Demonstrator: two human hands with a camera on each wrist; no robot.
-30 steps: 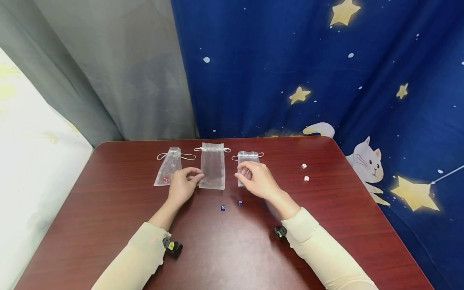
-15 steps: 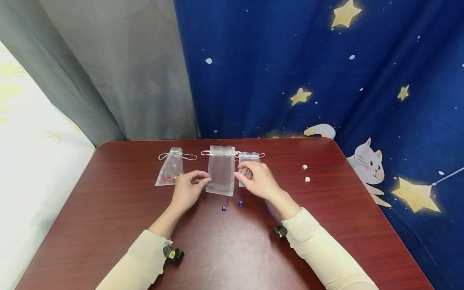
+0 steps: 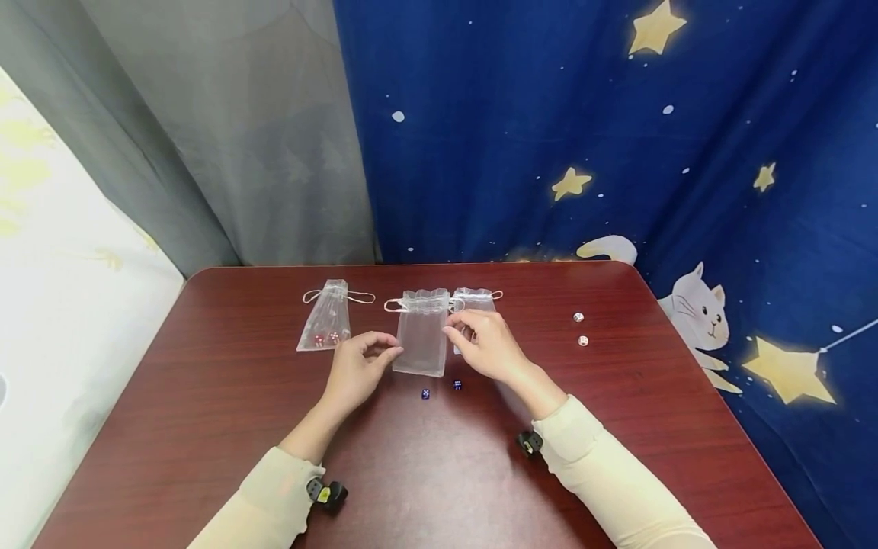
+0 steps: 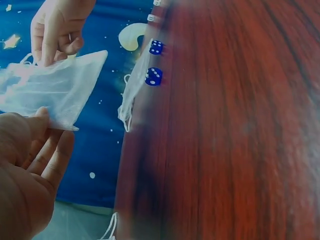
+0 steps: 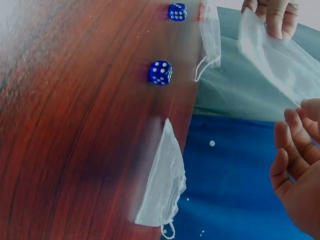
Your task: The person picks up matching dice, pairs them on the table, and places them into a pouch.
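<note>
A sheer white drawstring bag [image 3: 421, 343] is held up off the table between my two hands. My left hand [image 3: 360, 370] pinches its left edge, thumb in front and fingers behind in the left wrist view. At the opposite edge, nearer the drawstring, my right hand [image 3: 487, 345] pinches the bag between thumb and forefinger. Two blue dice, a left die [image 3: 425, 394] and a right die [image 3: 457, 385], lie on the table just below the bag. Partly behind my right hand, another sheer bag [image 5: 165, 185] lies flat.
At the left on the reddish-brown table [image 3: 411, 473] lies a sheer drawstring bag [image 3: 328, 316] with red dice [image 3: 319, 340] inside. Two white dice, a far one [image 3: 578, 317] and a near one [image 3: 583, 341], sit to the right. Curtains [image 3: 480, 152] hang behind the table.
My left hand has lifted the middle bag from the table and carried it right, toward my body. My right hand has stayed nearly in place and now holds the bag's right edge.
</note>
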